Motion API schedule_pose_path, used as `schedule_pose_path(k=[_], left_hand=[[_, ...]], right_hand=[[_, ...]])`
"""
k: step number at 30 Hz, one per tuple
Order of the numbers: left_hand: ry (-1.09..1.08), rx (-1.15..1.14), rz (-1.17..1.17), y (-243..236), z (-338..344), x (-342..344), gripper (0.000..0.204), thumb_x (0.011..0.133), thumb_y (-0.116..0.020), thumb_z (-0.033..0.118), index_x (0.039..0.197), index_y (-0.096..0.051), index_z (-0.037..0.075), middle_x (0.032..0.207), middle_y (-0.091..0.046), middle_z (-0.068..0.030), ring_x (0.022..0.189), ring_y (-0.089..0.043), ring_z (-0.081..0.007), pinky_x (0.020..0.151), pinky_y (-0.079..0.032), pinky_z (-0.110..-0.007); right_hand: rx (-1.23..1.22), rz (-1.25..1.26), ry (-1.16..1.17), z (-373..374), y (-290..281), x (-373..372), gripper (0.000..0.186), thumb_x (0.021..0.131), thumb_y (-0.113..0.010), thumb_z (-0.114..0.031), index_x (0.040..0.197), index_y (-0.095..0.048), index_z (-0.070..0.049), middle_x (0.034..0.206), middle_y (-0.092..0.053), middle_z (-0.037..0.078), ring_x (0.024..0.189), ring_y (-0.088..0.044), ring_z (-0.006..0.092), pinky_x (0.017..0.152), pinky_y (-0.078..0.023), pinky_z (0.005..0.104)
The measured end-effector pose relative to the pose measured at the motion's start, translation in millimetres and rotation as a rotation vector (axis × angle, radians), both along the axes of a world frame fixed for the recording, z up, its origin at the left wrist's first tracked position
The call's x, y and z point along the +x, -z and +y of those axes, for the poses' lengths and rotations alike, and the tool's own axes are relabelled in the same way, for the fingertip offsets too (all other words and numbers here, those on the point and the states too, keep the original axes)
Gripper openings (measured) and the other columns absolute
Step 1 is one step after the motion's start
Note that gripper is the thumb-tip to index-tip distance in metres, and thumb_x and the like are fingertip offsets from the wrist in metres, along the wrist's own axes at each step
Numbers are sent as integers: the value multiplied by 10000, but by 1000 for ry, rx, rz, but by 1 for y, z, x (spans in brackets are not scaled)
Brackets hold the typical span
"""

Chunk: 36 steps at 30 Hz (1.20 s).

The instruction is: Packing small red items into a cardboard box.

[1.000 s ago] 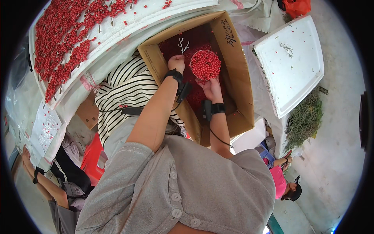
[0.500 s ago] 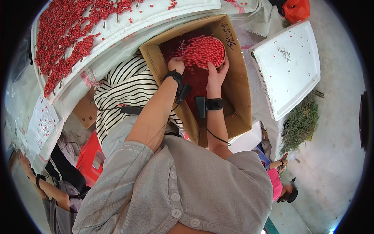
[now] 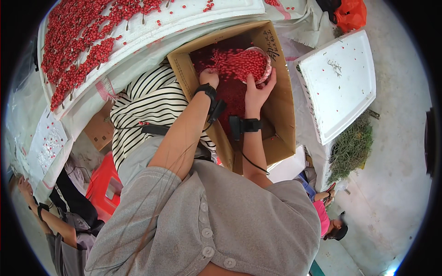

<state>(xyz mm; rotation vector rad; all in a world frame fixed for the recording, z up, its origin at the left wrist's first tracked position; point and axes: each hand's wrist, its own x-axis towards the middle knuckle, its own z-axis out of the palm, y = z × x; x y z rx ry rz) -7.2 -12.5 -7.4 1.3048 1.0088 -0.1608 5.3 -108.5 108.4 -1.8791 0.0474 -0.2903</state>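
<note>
In the cardboard box (image 3: 283, 124), over a dark red layer of berries (image 3: 230, 110), my right hand (image 3: 258, 92) grips a bowl (image 3: 267, 66) by its near edge. The bowl is tilted, and loose red berries (image 3: 239, 62) spill from it leftward in a blurred stream. My left hand (image 3: 209, 77) is closed just left of that stream, at the box's left inner side; whatever it holds is lost among the berries and blur. Both wrists wear black bands with small devices and cables.
A white foam tray (image 3: 129, 25) of berry sprigs lies upper left, another foam board (image 3: 338, 87) right, with dry greenery (image 3: 350, 152) below it. Striped cloth (image 3: 152, 96) and a red stool (image 3: 99, 188) are left of me. Co-workers (image 3: 60, 221) (image 3: 329, 216) sit on both sides.
My right hand has lifted and tipped the bowl to the upper right, and berries now pour out. The white twig seen earlier in my left hand is no longer distinguishable.
</note>
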Motion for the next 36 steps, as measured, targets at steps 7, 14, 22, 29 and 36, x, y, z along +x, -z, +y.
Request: schedule_pose_path(k=[7,14,22,29,36], left_hand=[[-79,-101,-47,0,-1,-1,143,659,-486,91,753,-549,4,656,-548,-93,618,-513,-167,580,-391,-267],[34,-247,9,-14,1,0,113,686,-466,53,776,-527,25,688,-517,-37,567,-449,-95,474,-363,-210],[-18,-227,-39,-1,-2,-1,98,658,-542,104,726,-525,35,661,-518,-23,570,-456,-106,508,-370,-211],[-85,-166,-71,-1,-5,-3,139,609,-601,115,687,-523,30,651,-531,-43,592,-477,-126,565,-382,-231],[-99,-130,-103,-11,-1,-3,159,582,-613,106,664,-516,9,620,-539,-72,580,-498,-148,565,-396,-255]], right_hand=[[-614,-245,-2,0,-14,-1,603,520,-638,-99,1064,-378,-81,952,-367,140,816,-437,271,672,-393,311],[-768,-280,-180,-14,-3,17,587,499,-643,-149,1039,-415,-130,926,-379,131,759,-451,291,625,-407,335],[-692,228,22,-37,85,-21,593,536,-597,-152,1072,-348,-110,916,-387,163,845,-417,307,702,-377,350],[106,1089,192,-92,227,-72,413,639,-482,-249,992,-394,-53,894,-466,144,801,-470,268,716,-389,338],[662,1468,25,-49,211,-38,263,640,-427,-160,854,-475,-14,726,-515,141,635,-485,257,618,-400,334]])
